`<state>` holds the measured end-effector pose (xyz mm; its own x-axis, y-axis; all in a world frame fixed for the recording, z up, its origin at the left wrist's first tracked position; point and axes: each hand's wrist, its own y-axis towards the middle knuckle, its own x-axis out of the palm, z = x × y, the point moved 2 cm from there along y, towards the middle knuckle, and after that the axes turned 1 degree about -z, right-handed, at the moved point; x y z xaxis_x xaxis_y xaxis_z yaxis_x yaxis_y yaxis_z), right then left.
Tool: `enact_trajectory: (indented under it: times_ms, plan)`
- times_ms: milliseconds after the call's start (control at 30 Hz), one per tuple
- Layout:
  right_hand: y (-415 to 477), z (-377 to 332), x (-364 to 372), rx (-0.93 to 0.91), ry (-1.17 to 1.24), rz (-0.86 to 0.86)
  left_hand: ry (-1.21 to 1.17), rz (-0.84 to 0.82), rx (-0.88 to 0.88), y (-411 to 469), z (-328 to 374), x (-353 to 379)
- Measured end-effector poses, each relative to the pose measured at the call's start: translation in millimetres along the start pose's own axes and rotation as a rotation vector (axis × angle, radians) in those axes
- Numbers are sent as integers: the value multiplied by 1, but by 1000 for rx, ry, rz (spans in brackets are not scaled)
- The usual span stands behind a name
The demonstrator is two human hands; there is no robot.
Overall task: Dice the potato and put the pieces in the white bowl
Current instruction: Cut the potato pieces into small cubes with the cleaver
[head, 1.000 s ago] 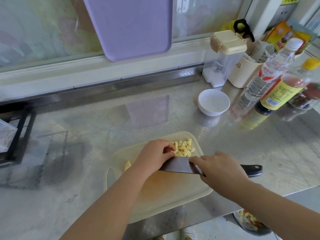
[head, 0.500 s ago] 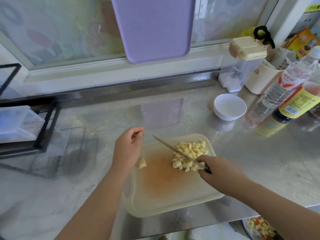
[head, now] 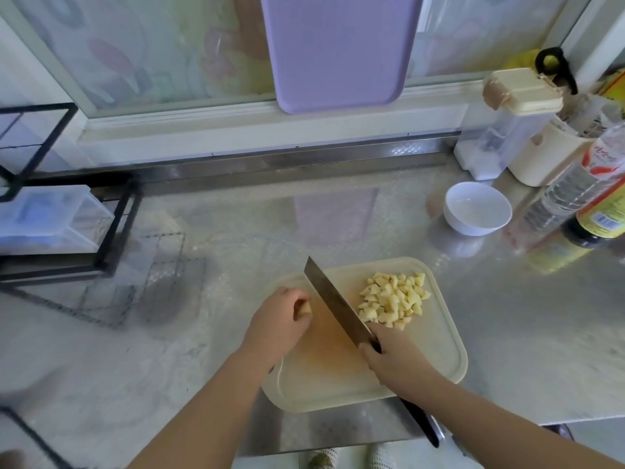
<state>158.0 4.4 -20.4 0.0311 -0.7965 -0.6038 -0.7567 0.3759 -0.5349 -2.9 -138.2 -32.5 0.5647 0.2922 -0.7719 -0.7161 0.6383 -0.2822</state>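
Note:
A cream cutting board point(head: 433, 353) lies on the counter near its front edge. A heap of diced potato point(head: 392, 299) sits at the board's far right. My left hand point(head: 277, 323) curls its fingers round a small potato piece point(head: 306, 310) at the board's left edge. My right hand point(head: 395, 360) grips the cleaver point(head: 334, 302) by its handle, the blade slanting up-left between the piece and the heap. The white bowl point(head: 477, 208) stands empty on the counter, beyond the board to the right.
Bottles point(head: 575, 201) and a clear lidded container point(head: 504, 126) crowd the back right corner. A purple board point(head: 338, 52) leans against the window. A black wire rack with a plastic box point(head: 50, 218) stands at the left. The counter's front edge runs just below the board.
My left hand came down onto the stray potato piece at the board's left and took hold of it. The cleaver swung off the diced heap and now points up-left.

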Motion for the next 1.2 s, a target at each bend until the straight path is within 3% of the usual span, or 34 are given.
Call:
enact_trajectory:
  times_ms: [200, 300, 433, 500, 633, 933, 1200]
  plan:
    - [-1, 12, -8, 58, -26, 94, -628, -290, -267, -3, 11, -3]
    - [-1, 13, -11, 60, -48, 119, -493, -303, -280, -2, 16, 3]
    - [-2, 12, -10, 41, -78, 122, -117, -213, -136, -2, 21, 14]
    - [-2, 12, -9, 30, -88, 106, -59, -154, -86, -4, 21, 19]
    - [-3, 11, -5, -3, -151, 87, -117, -105, -68, -11, 15, 20]
    - [-1, 0, -8, -80, -283, 62, -335, 60, -227, -20, 18, 30]
    - [-19, -7, -7, -196, -414, 76, -350, 122, -243, -21, 20, 34]
